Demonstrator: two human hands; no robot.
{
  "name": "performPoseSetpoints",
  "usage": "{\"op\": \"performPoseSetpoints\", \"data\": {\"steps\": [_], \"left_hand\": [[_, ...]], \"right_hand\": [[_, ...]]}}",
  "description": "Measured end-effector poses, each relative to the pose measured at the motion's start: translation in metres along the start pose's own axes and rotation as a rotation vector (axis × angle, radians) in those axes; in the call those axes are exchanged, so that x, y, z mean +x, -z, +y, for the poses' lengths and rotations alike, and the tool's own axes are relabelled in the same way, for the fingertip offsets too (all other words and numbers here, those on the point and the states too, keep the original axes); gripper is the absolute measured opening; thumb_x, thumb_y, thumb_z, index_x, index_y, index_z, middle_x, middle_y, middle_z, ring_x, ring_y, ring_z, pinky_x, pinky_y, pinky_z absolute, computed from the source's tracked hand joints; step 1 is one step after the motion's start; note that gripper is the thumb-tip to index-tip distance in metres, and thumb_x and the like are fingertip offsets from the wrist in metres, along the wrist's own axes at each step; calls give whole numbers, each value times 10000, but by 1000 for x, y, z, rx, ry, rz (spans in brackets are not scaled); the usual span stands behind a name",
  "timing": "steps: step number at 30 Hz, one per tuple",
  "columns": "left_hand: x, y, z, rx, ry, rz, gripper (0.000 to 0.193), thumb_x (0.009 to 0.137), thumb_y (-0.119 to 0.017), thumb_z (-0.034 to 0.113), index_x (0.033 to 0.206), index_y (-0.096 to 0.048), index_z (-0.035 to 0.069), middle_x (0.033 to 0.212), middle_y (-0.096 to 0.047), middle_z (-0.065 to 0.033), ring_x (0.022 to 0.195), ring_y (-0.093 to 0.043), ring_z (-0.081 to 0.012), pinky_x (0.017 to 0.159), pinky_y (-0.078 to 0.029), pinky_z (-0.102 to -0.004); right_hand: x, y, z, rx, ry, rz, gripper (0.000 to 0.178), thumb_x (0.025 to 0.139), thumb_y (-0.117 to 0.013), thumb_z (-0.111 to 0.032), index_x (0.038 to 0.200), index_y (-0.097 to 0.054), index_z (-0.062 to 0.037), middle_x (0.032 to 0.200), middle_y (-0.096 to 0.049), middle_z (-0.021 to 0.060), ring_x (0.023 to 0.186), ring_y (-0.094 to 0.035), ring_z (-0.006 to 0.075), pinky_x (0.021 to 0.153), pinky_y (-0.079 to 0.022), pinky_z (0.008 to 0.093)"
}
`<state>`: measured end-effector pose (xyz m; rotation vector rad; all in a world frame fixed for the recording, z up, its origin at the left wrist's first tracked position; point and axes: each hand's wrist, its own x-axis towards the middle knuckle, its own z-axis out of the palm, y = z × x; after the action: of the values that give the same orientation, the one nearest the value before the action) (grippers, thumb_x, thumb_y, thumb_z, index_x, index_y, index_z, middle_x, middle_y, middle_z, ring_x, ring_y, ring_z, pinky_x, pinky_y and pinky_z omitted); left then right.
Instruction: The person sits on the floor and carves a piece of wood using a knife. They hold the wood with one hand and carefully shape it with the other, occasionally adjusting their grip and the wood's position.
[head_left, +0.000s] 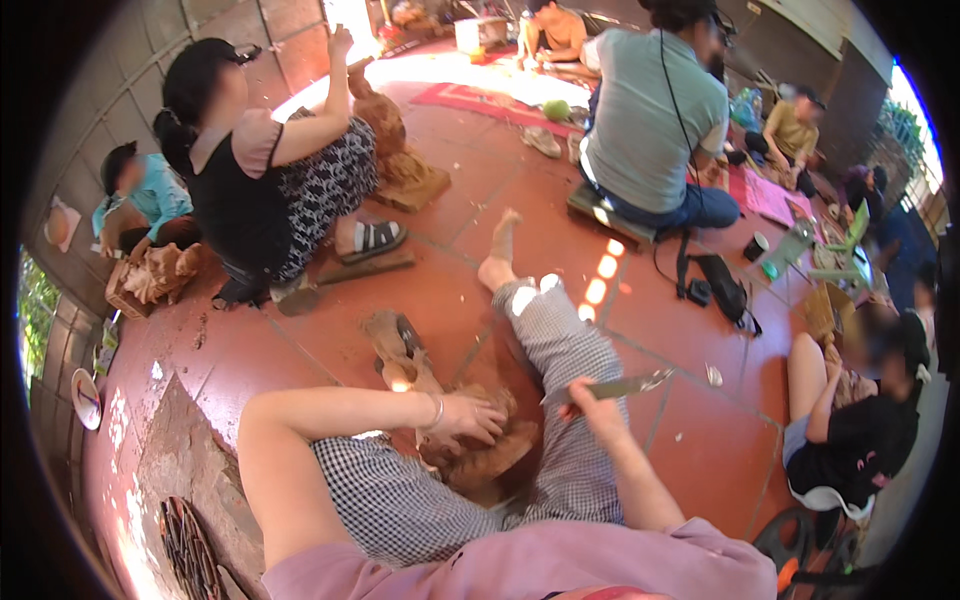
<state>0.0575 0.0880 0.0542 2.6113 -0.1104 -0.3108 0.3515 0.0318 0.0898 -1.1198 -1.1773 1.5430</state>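
Note:
Between my legs stands a brown sculpted figure [510, 450], rough and earth-coloured, partly covered by my arm and hand. My left hand [465, 420], a thin bracelet at its wrist, lies over its top with the fingers curved against it. In my right hand [592, 402], closed above my right knee, is a knife [632, 386] with a broad grey blade pointing right. The blade is apart from the figure. My checked trouser leg [575, 350] lies under the knife.
A bundle of slim tools [188, 550] lies at lower left on a stone slab [190, 455]. Ahead left, a person [245, 170] sits by another brown figure [385, 130]. A seated person [655, 120] is ahead right, near a black bag [722, 285]. Another person [860, 410] sits at right.

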Motion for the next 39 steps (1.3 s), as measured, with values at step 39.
{"op": "performPoseSetpoints", "data": {"steps": [39], "left_hand": [[63, 8, -33, 179, 323, -191, 451, 739, -687, 361, 1103, -657, 95, 1209, -608, -176, 1091, -599, -324, 886, -506, -437]], "right_hand": [[85, 2, 90, -706, 100, 112, 370, 952, -507, -364, 1046, -576, -14, 761, -656, 155, 689, -645, 245, 652, -501, 389]]}}
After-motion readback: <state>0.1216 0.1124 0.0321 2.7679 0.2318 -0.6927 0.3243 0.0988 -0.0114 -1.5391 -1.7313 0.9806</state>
